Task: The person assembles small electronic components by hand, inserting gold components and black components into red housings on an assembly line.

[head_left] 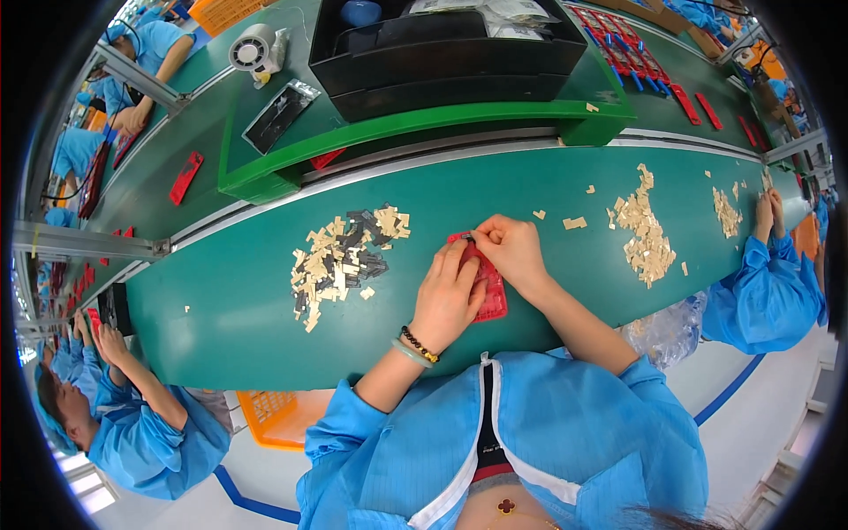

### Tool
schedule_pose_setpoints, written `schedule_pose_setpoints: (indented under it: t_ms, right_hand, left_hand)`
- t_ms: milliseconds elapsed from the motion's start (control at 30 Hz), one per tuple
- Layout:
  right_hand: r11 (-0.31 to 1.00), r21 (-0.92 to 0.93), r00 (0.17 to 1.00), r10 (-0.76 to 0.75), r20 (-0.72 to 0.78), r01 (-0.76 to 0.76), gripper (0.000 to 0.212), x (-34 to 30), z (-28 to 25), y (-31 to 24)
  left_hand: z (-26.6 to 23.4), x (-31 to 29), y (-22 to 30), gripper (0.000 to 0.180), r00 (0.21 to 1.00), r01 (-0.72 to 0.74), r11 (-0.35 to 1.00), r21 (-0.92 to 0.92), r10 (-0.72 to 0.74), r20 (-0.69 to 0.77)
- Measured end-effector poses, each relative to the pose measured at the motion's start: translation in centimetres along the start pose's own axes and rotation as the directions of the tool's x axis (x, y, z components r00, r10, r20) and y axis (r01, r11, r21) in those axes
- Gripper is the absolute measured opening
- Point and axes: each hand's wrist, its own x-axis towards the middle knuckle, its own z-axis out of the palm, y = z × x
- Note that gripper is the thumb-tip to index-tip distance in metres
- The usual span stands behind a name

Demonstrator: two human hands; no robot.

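Observation:
On the green bench in front of me lies a red phone-shaped housing [494,300], its top end toward the far side. My left hand [446,299] grips it from the left, fingers laid across its face and the wrist wearing bracelets. At the housing's top end my right hand [511,251] has thumb and forefinger pinched together; whatever is between them is too small to make out. Left of my hands is a loose pile of small cream and dark grey pieces [343,256]. To the right lies a heap of cream pieces [643,231].
Beyond the bench, a green-edged shelf [424,119] carries a black bin [442,79], a small white fan [253,49] and a bagged black part [280,117]. Red housings [186,177] lie on the far belt. Co-workers sit at both sides. An orange basket [269,415] stands below the bench.

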Motion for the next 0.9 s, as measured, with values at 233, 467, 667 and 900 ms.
schedule_pose_setpoints:
  t_ms: [233,467,667,900]
  right_hand:
    - [1.0,-0.027,1.0,-0.005,-0.01,0.005,0.01,0.2,0.1,0.1]
    - [0.933,-0.277,0.969,-0.244,-0.027,0.227,0.01,-0.4,-0.5,0.0]
    - [0.731,-0.446,0.829,-0.558,0.043,0.516,0.033,-2.3,-1.8,0.4]
    - [0.666,-0.476,0.792,-0.6,0.115,0.574,0.024,-1.9,-1.3,1.4]
  left_hand:
    - [0.1,0.2,-0.2,0.039,0.998,-0.059,0.997,0.056,0.06,-0.012]
    - [-0.3,0.6,-0.3,0.04,0.997,-0.069,0.994,0.087,0.065,0.042]
    - [-0.3,0.4,-0.5,0.039,0.996,-0.078,0.993,0.084,0.075,0.039]
    - [-0.4,0.6,-0.4,0.039,0.996,-0.082,0.993,0.085,0.077,0.053]
